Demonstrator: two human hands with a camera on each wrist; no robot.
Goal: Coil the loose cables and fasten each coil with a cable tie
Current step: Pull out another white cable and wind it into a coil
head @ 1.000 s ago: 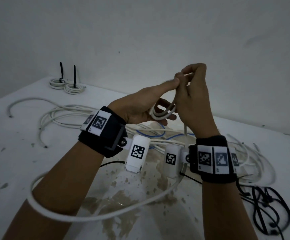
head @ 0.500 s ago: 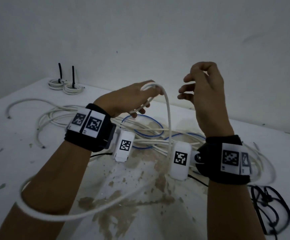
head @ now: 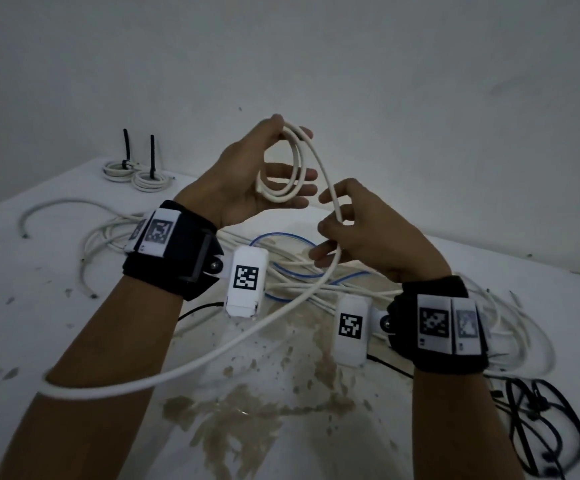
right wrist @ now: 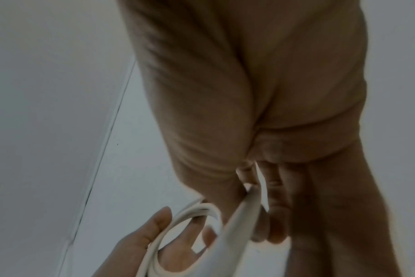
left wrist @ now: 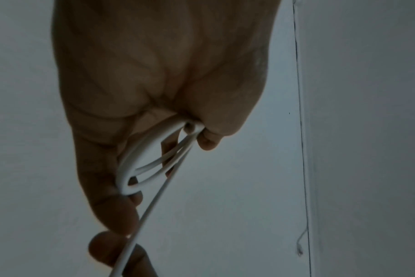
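**Three views on the two hands**

The head view looks forward and down from above the table [head: 73, 341], wide, with both forearms near. The left wrist view looks along the left hand [left wrist: 154, 84] very close, toward a pale wall. The right wrist view looks along the right hand [right wrist: 261, 93], equally close. All three share the coil [head: 283, 168], and the right wrist view also catches the left fingers [right wrist: 140, 241].
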